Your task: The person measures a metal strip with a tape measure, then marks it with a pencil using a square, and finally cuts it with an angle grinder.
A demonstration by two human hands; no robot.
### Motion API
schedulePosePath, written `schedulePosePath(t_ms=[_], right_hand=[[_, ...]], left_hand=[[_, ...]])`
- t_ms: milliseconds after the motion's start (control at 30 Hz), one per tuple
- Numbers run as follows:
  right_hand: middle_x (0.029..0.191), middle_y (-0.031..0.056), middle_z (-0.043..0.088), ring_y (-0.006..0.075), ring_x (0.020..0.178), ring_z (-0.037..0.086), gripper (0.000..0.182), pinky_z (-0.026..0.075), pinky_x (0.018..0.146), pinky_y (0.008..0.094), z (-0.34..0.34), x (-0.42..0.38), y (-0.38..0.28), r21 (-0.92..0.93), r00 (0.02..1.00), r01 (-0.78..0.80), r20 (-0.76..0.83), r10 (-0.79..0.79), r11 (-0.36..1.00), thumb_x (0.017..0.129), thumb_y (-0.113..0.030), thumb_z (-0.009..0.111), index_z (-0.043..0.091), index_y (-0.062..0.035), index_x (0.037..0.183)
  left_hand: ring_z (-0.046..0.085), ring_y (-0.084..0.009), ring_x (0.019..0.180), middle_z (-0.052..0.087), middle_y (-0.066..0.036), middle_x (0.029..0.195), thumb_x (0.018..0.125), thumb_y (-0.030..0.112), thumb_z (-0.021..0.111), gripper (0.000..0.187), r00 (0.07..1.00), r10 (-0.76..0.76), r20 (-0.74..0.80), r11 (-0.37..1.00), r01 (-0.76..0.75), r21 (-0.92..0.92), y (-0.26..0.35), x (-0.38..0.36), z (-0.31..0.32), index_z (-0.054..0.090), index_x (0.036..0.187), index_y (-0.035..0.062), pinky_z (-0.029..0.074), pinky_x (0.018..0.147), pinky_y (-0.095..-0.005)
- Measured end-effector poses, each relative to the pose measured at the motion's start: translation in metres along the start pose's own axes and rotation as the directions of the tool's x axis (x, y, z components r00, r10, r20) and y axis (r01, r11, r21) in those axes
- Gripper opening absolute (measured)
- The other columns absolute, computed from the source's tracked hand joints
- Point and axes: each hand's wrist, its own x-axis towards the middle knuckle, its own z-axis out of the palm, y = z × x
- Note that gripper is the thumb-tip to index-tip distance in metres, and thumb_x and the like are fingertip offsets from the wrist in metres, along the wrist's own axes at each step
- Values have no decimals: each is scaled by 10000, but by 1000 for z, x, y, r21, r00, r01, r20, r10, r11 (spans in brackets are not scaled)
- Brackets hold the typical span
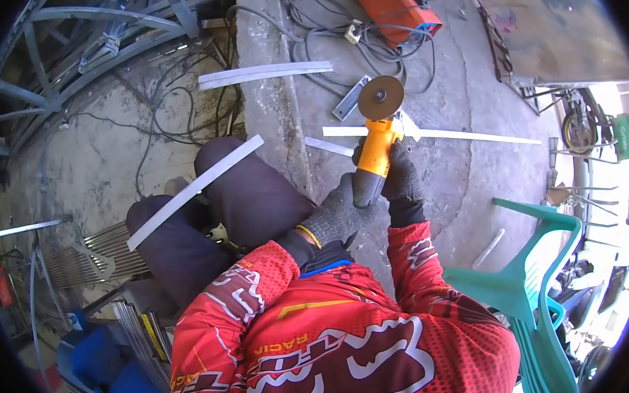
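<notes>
A yellow and black angle grinder [377, 148] is in front of my chest, its brown disc [380, 97] facing up. My right hand [402, 179], in a dark glove, wraps round the grinder's body from the right. At the black rear end, my left hand [337, 211], in a grey glove, closes on the tool; part of its fingers is hidden. A long, thin light metal strip [476, 137] lies on the floor behind the grinder. Another flat metal bar [196, 193] rests across my legs.
An orange machine [397, 16] with coiled cables stands at the top. A metal bar [264, 74] spans the concrete step's edge. To the right is a green plastic chair [518, 281]. Curved metal frames [109, 17] fill the upper left, and blue containers [106, 360] sit lower left.
</notes>
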Motion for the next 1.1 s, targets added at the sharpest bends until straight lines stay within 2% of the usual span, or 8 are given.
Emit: schedulePosePath(t_ms=[233, 467, 567, 633, 733, 800, 867, 1100], right_hand=[[1213, 195, 670, 346, 1104, 687, 732, 570, 991, 503, 16, -5, 1, 51, 998, -11, 55, 8, 999, 883, -435, 824, 494, -20, 1388], [922, 118, 677, 264, 785, 695, 339, 599, 727, 415, 7, -24, 27, -149, 870, 36, -482, -104, 988, 917, -184, 744, 583, -24, 1169], [901, 125, 678, 270, 753, 695, 329, 607, 711, 417, -24, -42, 20, -21, 878, 22, -478, -30, 1000, 898, -194, 750, 590, -4, 1114], [910, 128, 684, 273, 749, 694, 310, 611, 711, 429, -61, -58, 16, -27, 834, 68, -546, -72, 997, 906, -215, 730, 596, -3, 1089], [898, 124, 685, 283, 743, 692, 323, 611, 702, 437, -133, -85, 19, 19, 784, 97, -618, -65, 995, 910, -263, 723, 600, -16, 1079], [889, 133, 682, 299, 737, 689, 329, 610, 701, 448, -136, -101, 21, -1, 693, 83, -718, -59, 997, 917, -278, 711, 595, -21, 1086], [882, 144, 679, 316, 733, 686, 329, 608, 699, 462, -156, -109, 34, 93, 648, 120, -761, -7, 988, 924, -295, 700, 589, -31, 1087], [833, 141, 674, 352, 712, 681, 320, 612, 739, 527, -198, -112, 78, 250, 636, 149, -765, 101, 957, 893, -262, 724, 583, -53, 1091]], left_hand=[[704, -412, 1050, 683, -255, 1104, 822, 390, 859, 797, 999, -24, -25, 992, 27, 120, 4, 2, -5, 413, 1360, 7, 552, 885, -505], [662, -510, 1081, 661, -320, 1163, 789, 365, 832, 806, 991, -117, 62, 915, 83, 396, 18, 0, -5, 396, 1381, 34, 537, 897, -561], [647, -451, 1146, 662, -232, 1227, 838, 250, 772, 507, 932, 288, 220, 719, -362, 593, 28, -17, -26, 584, 1259, 39, 532, 937, -521], [650, -408, 1126, 667, -213, 1180, 861, 193, 739, 392, 817, 575, 35, 624, -466, 627, 30, -31, -60, 632, 1207, 42, 520, 968, -487], [628, -389, 1126, 634, -202, 1179, 899, 137, 700, 340, 779, 571, -261, 571, -147, 808, 48, -68, -136, 642, 1207, 6, 509, 979, -462], [638, -375, 1102, 639, -192, 1168, 896, 101, 706, 330, 756, 441, -484, 777, -51, 628, 27, -98, -183, 633, 1200, -5, 511, 968, -443], [645, -368, 1090, 641, -175, 1163, 878, 71, 721, 344, 707, 403, -581, 736, 126, 665, 1, -125, -212, 631, 1203, 0, 516, 956, -428], [658, -373, 1145, 678, -198, 1217, 864, 90, 755, 435, 852, 263, -453, 653, 188, 734, -26, -148, -234, 636, 1279, 43, 517, 963, -434]])
